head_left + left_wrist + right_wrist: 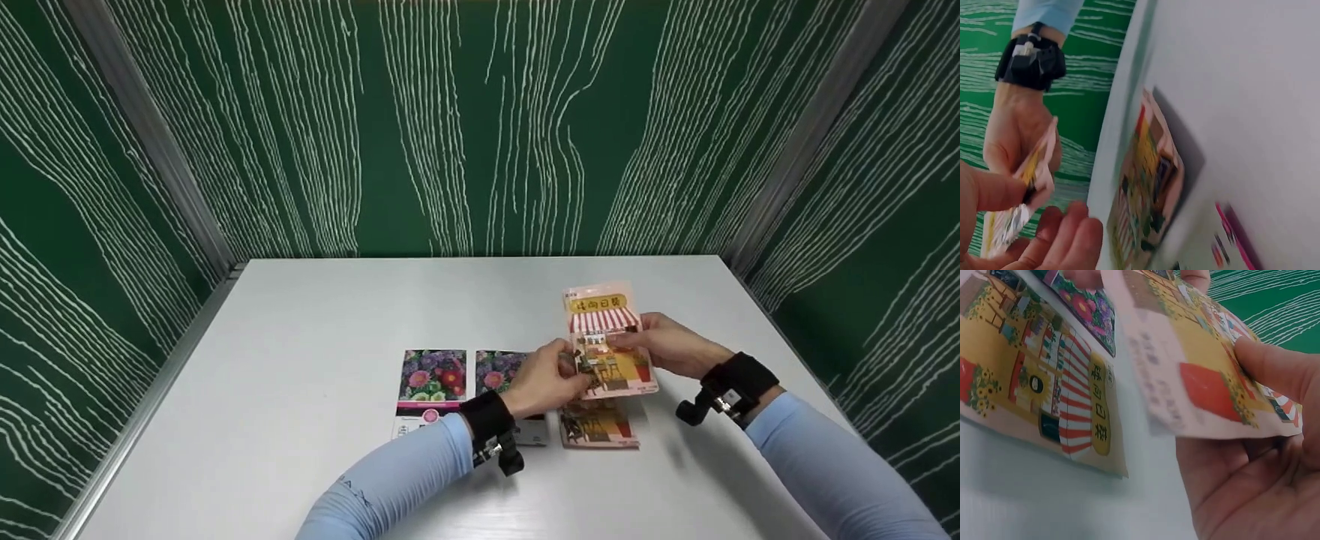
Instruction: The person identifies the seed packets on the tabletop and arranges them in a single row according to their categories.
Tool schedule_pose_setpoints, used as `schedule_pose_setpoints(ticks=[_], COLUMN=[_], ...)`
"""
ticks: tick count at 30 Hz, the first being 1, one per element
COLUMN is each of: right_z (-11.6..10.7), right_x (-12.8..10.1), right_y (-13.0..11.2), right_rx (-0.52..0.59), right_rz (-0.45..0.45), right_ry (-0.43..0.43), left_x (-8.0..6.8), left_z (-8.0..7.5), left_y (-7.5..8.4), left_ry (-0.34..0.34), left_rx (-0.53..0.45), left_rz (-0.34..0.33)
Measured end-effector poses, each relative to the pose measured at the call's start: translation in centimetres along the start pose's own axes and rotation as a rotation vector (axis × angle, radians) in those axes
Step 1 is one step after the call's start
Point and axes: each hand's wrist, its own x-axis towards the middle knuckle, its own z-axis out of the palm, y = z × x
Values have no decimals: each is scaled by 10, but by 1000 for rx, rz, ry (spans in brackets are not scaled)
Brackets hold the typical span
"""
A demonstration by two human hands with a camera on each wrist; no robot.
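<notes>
Both hands hold a pink and yellow seed packet (pixel 609 352) with a striped awning and sunflowers printed on it, raised above the table. My right hand (pixel 679 346) grips its right side, thumb across the printed face. At the lower left edge, my left hand (pixel 546 379) pinches it between thumb and fingers. A matching packet (pixel 1039 371) lies flat on the table below, partly covered in the head view. Left of it are two packets with flower pictures: one (pixel 433 375) beside the left wrist, the other (pixel 497 367) partly hidden by the left hand.
The white table (pixel 315 315) reaches back to a green wall (pixel 480 150) with pale wavy lines. Similar green panels stand at both sides, with metal posts (pixel 161 142) at the corners. Both wrists wear black straps (pixel 739 386) with small cameras.
</notes>
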Motion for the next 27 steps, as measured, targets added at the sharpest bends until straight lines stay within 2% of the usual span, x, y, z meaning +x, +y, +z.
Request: schedule_pose_setpoints(ticks=[4, 10, 13, 15, 21, 27], right_z=[-7, -18, -23, -28, -39, -49], right_x=[-7, -20, -26, -30, -44, -50], right_y=[5, 17, 25, 32, 56, 72], right_rx=[-11, -26, -30, -31, -11, -37], right_rz=[7, 17, 25, 37, 89, 130], right_ry=[12, -13, 3, 14, 27, 45], left_x=[-5, -16, -22, -25, -33, -36], left_z=[-8, -32, -48, -59, -96, -134], left_y=[-6, -16, -25, -33, -50, -62], left_ry=[12, 77, 119, 143, 182, 257], left_rx=[140, 540, 684, 728, 780, 771], left_rz=[59, 184, 204, 206, 146, 71])
